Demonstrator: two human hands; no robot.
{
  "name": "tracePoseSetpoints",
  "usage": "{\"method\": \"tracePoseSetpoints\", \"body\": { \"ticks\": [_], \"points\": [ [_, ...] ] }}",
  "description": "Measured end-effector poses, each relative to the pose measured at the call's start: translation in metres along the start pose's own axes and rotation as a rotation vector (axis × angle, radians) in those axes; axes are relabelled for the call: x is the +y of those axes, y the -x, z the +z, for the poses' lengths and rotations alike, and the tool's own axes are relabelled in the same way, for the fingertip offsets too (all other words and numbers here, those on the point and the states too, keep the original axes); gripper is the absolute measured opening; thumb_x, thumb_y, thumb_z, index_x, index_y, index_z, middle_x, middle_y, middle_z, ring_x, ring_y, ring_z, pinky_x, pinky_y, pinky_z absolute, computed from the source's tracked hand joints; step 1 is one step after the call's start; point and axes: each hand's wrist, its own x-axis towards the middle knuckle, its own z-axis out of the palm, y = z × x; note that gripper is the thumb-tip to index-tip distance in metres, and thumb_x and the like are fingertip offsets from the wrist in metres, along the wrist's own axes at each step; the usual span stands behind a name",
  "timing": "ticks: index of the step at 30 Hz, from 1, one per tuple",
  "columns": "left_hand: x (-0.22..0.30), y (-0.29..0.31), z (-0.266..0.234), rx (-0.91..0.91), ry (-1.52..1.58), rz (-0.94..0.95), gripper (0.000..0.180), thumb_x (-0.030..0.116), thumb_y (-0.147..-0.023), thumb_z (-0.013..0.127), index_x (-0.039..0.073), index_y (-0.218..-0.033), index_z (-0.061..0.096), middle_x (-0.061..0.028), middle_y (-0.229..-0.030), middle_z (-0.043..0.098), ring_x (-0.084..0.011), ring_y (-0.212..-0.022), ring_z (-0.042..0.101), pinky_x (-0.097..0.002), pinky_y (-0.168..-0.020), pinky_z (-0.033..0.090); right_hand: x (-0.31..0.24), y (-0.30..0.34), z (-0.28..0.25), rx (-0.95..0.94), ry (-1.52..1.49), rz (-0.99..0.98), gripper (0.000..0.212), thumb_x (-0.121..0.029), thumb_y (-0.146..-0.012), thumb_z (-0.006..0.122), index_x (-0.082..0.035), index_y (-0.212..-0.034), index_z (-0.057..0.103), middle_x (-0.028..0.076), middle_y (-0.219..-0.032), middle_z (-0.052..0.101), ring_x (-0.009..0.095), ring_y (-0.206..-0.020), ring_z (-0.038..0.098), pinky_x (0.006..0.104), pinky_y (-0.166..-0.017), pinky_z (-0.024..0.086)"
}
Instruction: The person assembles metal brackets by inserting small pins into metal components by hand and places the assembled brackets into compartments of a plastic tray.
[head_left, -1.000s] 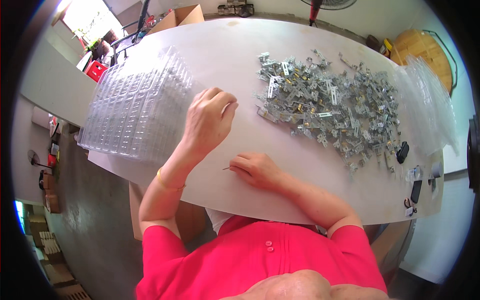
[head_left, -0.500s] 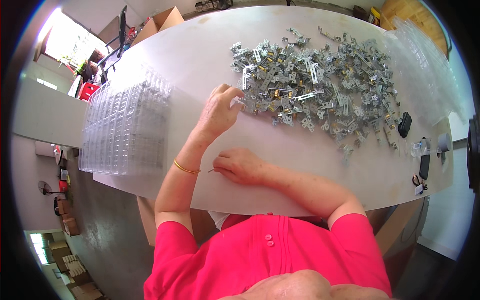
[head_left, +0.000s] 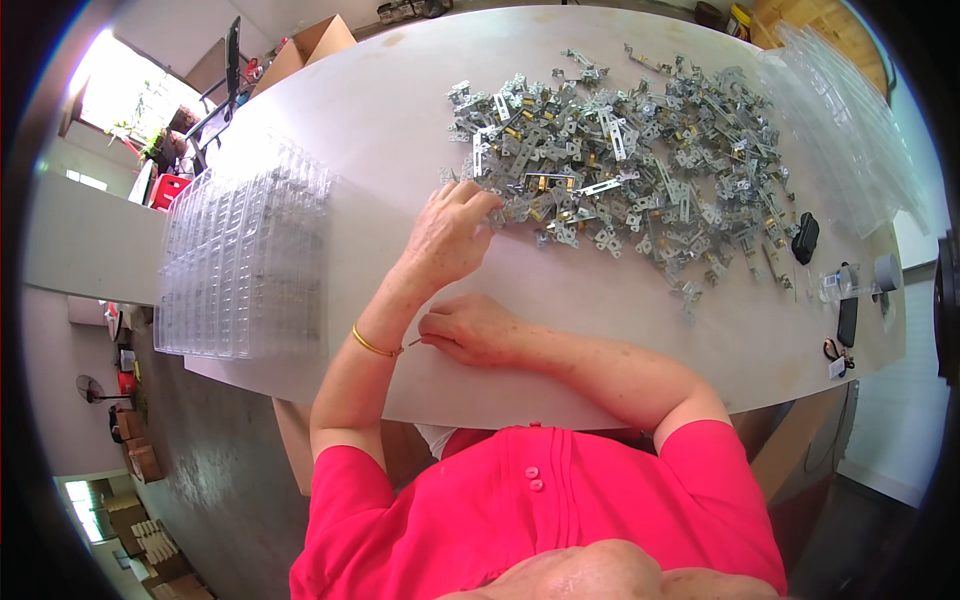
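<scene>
A wide heap of small silvery metal brackets (head_left: 620, 160), some with brass-coloured parts, covers the far middle and right of the table. My left hand (head_left: 450, 230), with a gold bangle on its wrist, is at the heap's near left edge. Its fingers are curled and pressed together; what they grip, if anything, is hidden. Closer to my body, my right hand (head_left: 475, 330) rests on the table, closed on a thin metal rod (head_left: 415, 342) whose tip pokes out leftward. I cannot see the rod's other end.
Stacked clear plastic trays (head_left: 240, 265) stand on the table's left. Clear plastic sheets (head_left: 840, 130) lie at the far right. Below them are a black case (head_left: 805, 238), a tape roll (head_left: 886, 272) and a black object with keys (head_left: 846, 322). A cardboard box (head_left: 310, 48) is beyond the table.
My left hand has shifted slightly right and nearer to me, its fingers drawn closer together at the heap's edge. My right hand keeps its place with the rod. The view has moved slightly.
</scene>
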Motion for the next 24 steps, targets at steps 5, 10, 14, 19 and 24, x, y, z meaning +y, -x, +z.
{"method": "tracePoseSetpoints", "body": {
  "ticks": [5, 10, 14, 19, 24],
  "points": [
    [0.011, 0.000, -0.002, -0.051, -0.022, -0.044, 0.034, 0.006, -0.079, 0.074, 0.004, -0.111, 0.064, -0.0125, -0.103, 0.064, -0.0309, -0.101, 0.061, -0.0409, -0.090, 0.048, 0.001, 0.001, 0.001, 0.007, -0.025, 0.002, 0.011, -0.016, -0.093, 0.059, -0.006, -0.090, 0.059, 0.013, -0.084, 0.063, 0.036, -0.082, 0.063, 0.0487, -0.072, 0.050],
    [0.009, 0.000, 0.004, 0.046, 0.096, -0.048, 0.032, 0.004, -0.083, 0.072, 0.003, -0.114, 0.063, -0.0126, -0.103, 0.064, -0.0290, -0.089, 0.064, -0.0391, -0.081, 0.052, 0.002, 0.001, 0.002, 0.012, -0.018, -0.011, 0.011, -0.016, -0.094, 0.059, -0.006, -0.092, 0.060, 0.013, -0.087, 0.064, 0.036, -0.084, 0.063, 0.0480, -0.073, 0.050],
    [0.005, -0.004, 0.010, 0.140, 0.199, -0.067, 0.033, 0.001, -0.085, 0.071, 0.003, -0.117, 0.065, -0.0103, -0.102, 0.065, -0.0223, -0.083, 0.064, -0.0350, -0.075, 0.054, 0.003, 0.002, 0.001, -0.033, -0.019, 0.024, 0.010, -0.015, -0.094, 0.058, -0.006, -0.094, 0.061, 0.013, -0.089, 0.064, 0.036, -0.085, 0.063, 0.0475, -0.075, 0.051],
    [0.006, -0.005, 0.007, 0.192, 0.227, -0.070, 0.032, 0.000, -0.084, 0.073, 0.003, -0.116, 0.067, -0.0091, -0.105, 0.067, -0.0188, -0.083, 0.065, -0.0316, -0.076, 0.055, 0.003, 0.001, 0.003, -0.010, 0.004, 0.000, 0.011, -0.017, -0.093, 0.058, -0.006, -0.092, 0.060, 0.013, -0.087, 0.063, 0.036, -0.084, 0.064, 0.0471, -0.074, 0.051],
    [0.011, -0.004, -0.002, 0.209, 0.247, -0.061, 0.031, -0.001, -0.085, 0.072, 0.003, -0.115, 0.067, -0.0084, -0.106, 0.068, -0.0171, -0.084, 0.066, -0.0309, -0.076, 0.056, 0.004, 0.002, 0.003, -0.007, 0.026, -0.014, 0.010, -0.017, -0.092, 0.059, -0.007, -0.092, 0.060, 0.012, -0.087, 0.063, 0.035, -0.084, 0.064, 0.0468, -0.074, 0.051]
  ]
}}
